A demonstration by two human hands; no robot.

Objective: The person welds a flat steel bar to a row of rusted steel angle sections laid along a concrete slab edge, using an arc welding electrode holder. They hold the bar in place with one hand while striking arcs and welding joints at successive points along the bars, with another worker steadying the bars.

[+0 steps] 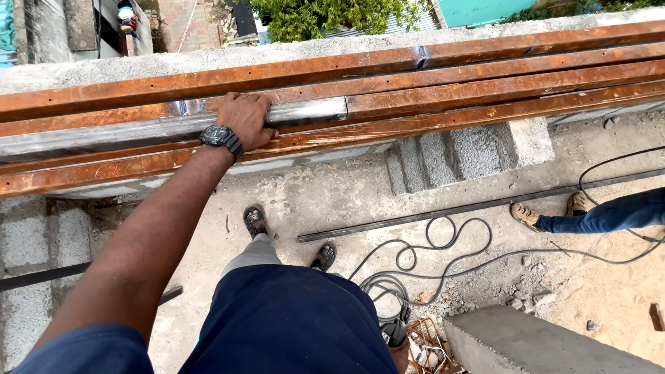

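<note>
Resting flat on a pile of long steel bars point(443, 83), the left hand point(246, 119) lay with its fingers spread a little and bent over the top edge of a bar, palm down, pressing and not gripping. About five bars lay side by side on a rough grey wall point(208, 62). They were long, straight and square-edged. Most were rusty orange-brown, but one stretch under the hand was bare, shiny grey metal point(305, 111). A dark wristwatch point(222, 137) sat on the left wrist.

The right hand point(399, 350) showed only a tiny bit at the bottom edge, by a dark tool handle point(396, 331), and I could not tell if it was open or closed.

Two feet in dark sandals point(255, 220) stood on the dusty concrete floor point(332, 194). One more thin bar point(443, 210) lay flat on that floor. A black cable point(429, 256) curled in loops beside it. Grey blocks point(457, 156) held up the wall, and one smooth grey slab point(526, 343) sat at the lower right. Another person's two legs in blue jeans point(609, 215), with brown shoes, stuck in from the right.
</note>
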